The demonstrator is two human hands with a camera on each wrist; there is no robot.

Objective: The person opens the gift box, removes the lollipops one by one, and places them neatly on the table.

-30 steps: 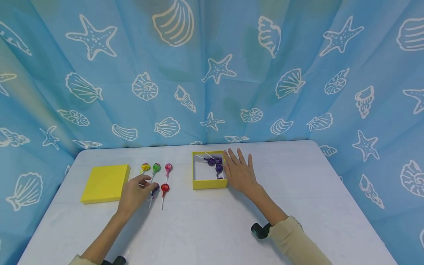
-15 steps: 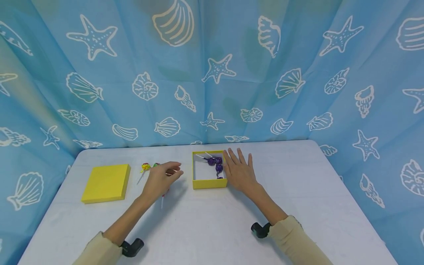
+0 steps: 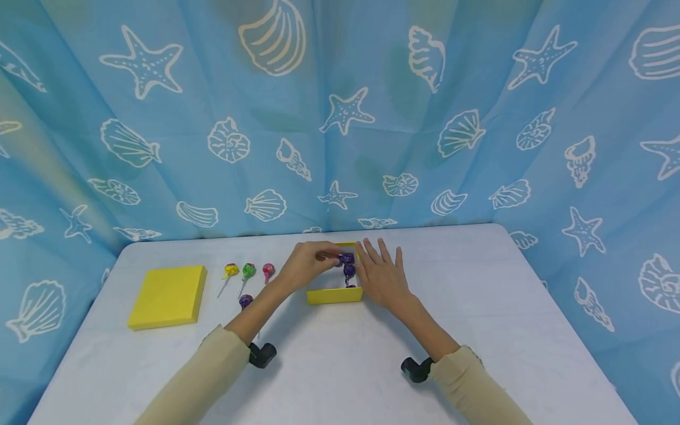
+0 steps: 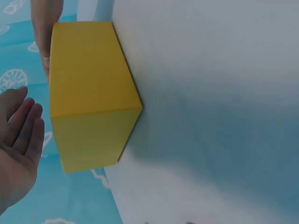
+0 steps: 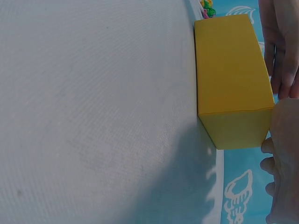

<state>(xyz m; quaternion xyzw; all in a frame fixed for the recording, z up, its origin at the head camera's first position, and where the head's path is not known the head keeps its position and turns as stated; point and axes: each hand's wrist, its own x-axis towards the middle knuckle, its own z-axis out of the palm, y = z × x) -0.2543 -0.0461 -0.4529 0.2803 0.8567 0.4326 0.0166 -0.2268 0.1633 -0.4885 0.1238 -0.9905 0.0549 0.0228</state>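
My left hand (image 3: 310, 264) reaches over the left side of a small yellow open box (image 3: 334, 296). Its thumb and fingertips are right at the dark purple lollipops (image 3: 348, 270) lying inside. The left wrist view has the fingers of this hand fairly straight above the box, with nothing seen between them; contact with a lollipop cannot be made out. Fingers spread and straight, my right hand (image 3: 385, 280) lies along the box's right side and touches it. The left hand hides part of the box's inside.
Left of the box lie yellow (image 3: 231, 270), green (image 3: 248, 270), pink (image 3: 268, 270) and purple (image 3: 245, 301) wrapped lollipops. My left forearm covers a red one except for its stick. A yellow lid (image 3: 167, 297) lies farther left. A blue shell-print curtain (image 3: 340, 159) hangs behind the white table (image 3: 478, 307).
My left hand has moved right, from beside the purple lollipop on the table to over the box. That lollipop is still on the table. The right hand has stayed at the box.
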